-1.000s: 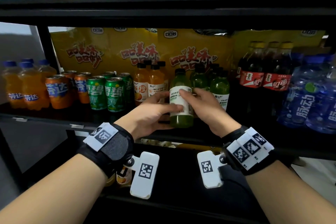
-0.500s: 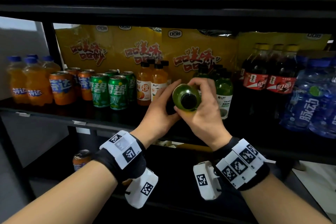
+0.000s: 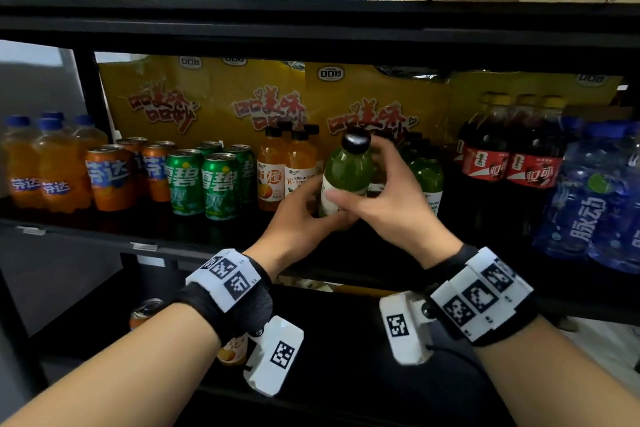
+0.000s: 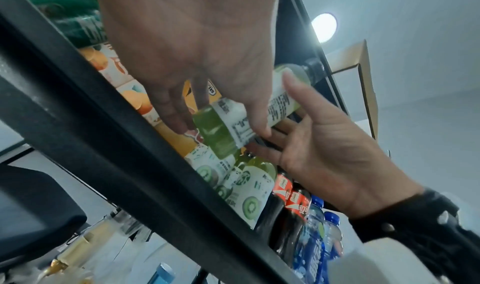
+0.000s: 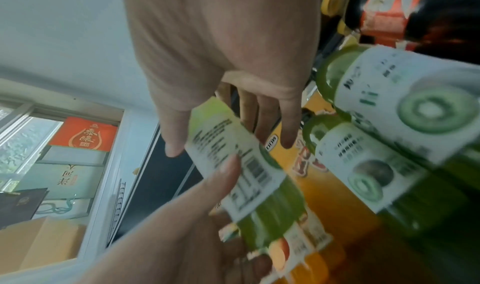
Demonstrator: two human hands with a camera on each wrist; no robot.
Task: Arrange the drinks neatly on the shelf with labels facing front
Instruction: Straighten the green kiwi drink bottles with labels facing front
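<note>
A green kiwi juice bottle [image 3: 348, 170] with a black cap is held by both hands just above the middle shelf [image 3: 138, 246], nearly upright and tilted slightly. My left hand [image 3: 304, 215] grips its lower part from the left, thumb on the white label. My right hand [image 3: 377, 191] wraps the upper body from the right. In the wrist views the bottle [image 4: 233, 122] [image 5: 246, 175] shows small print and a barcode towards me. More kiwi bottles [image 3: 426, 180] [image 5: 405, 111] stand just right of it, kiwi pictures outward.
Left of the hands stand orange juice bottles [image 3: 287, 173], green cans [image 3: 204, 180], orange cans [image 3: 110, 177] and orange soda bottles [image 3: 45, 163]. Cola bottles [image 3: 509, 163] and blue water bottles [image 3: 595, 198] fill the right. Yellow snack bags [image 3: 207, 100] line the back. The upper shelf board [image 3: 311, 28] hangs close overhead.
The bottle stood upright on the shelf, then was tipped with its cap towards me. Now it is raised back close to upright, and both hands still hold it.
</note>
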